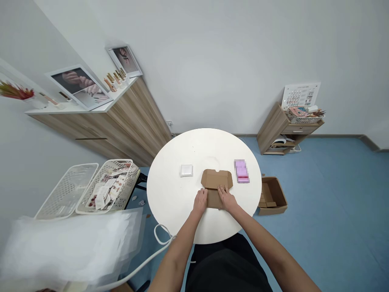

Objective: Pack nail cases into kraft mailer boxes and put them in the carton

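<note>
A small brown cardboard box lies on the round white table with its lid flap folded open away from me. My left hand grips the box's left side, fingers curled on it. On the right side of the box rests my right hand, its fingers pressing on the cardboard. A small white square pad lies to the left of the box. To the box's right is a pink packet.
Two white perforated baskets stand at the left, one with packets inside. An open cardboard box sits on the blue floor right of the table. Wooden cabinets line the left wall. A small wooden shelf stands at the back right.
</note>
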`<state>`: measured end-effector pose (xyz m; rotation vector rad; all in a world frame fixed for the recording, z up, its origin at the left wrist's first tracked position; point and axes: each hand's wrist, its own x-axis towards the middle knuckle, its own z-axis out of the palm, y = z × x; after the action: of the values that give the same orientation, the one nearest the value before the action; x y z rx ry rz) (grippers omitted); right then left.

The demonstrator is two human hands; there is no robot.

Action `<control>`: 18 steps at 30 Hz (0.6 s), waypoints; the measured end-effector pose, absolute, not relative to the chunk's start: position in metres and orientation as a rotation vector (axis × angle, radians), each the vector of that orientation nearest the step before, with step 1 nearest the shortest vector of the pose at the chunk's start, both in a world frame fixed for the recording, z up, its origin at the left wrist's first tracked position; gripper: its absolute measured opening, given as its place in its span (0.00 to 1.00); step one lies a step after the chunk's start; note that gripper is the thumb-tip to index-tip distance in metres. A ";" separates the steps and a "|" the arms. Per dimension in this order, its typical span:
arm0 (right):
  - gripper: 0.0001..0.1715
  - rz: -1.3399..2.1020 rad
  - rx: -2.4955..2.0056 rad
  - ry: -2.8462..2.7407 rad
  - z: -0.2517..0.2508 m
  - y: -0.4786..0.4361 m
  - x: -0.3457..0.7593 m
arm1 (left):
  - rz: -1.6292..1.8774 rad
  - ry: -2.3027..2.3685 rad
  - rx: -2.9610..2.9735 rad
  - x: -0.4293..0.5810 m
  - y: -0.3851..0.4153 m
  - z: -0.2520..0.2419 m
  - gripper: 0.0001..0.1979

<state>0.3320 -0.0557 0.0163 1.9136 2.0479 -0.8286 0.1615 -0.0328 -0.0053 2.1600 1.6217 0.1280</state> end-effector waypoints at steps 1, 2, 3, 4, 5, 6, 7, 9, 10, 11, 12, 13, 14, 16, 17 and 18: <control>0.69 -0.834 1.912 2.050 0.016 -0.054 0.333 | 0.144 1.596 2.165 0.157 -0.033 -0.006 0.17; 0.69 -0.838 1.911 2.054 0.015 -0.051 0.335 | 0.180 1.567 2.162 0.152 -0.032 -0.008 0.15; 0.69 -0.839 1.913 2.058 0.015 -0.046 0.336 | 0.244 1.542 2.152 0.147 -0.029 -0.008 0.14; 0.69 -0.842 1.914 2.062 0.014 -0.041 0.338 | 0.334 1.531 2.135 0.141 -0.024 -0.009 0.13; 0.69 -0.847 1.914 2.065 0.014 -0.033 0.340 | 0.439 1.542 2.110 0.135 -0.018 -0.010 0.13; 0.70 -0.854 1.912 2.067 0.014 -0.026 0.341 | 0.542 1.576 2.080 0.129 -0.010 -0.010 0.15; 0.70 -0.863 1.909 2.064 0.015 -0.017 0.342 | 0.625 1.633 2.042 0.122 0.000 -0.010 0.16; 0.71 -0.874 1.903 2.057 0.016 0.000 0.343 | 0.670 1.810 1.913 0.107 0.022 -0.011 0.20; 0.71 -0.877 1.899 2.052 0.017 0.007 0.343 | 0.638 1.920 1.798 0.099 0.034 -0.011 0.21; 0.71 -0.876 1.897 2.049 0.017 0.013 0.342 | 0.591 2.025 1.667 0.092 0.046 -0.011 0.22; 0.72 -0.875 1.895 2.048 0.017 0.018 0.342 | 0.538 2.115 1.533 0.086 0.058 -0.012 0.24; 0.72 -0.873 1.894 2.047 0.017 0.022 0.341 | 0.491 2.185 1.416 0.081 0.069 -0.014 0.26; 0.72 -0.872 1.894 2.050 0.016 0.024 0.340 | 0.457 2.229 1.332 0.078 0.079 -0.015 0.27; 0.72 -0.875 1.899 2.055 0.013 0.026 0.340 | 0.427 2.261 1.259 0.074 0.097 -0.020 0.29; 0.72 -0.880 1.903 2.060 0.012 0.027 0.340 | 0.418 2.267 1.237 0.074 0.105 -0.022 0.29; 0.72 -0.888 1.908 2.064 0.010 0.026 0.341 | 0.412 2.272 1.218 0.075 0.112 -0.024 0.29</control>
<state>0.3408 0.0264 0.0103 1.9075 2.0644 -0.8876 0.0752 0.1115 -0.0240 1.2176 2.2717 0.4120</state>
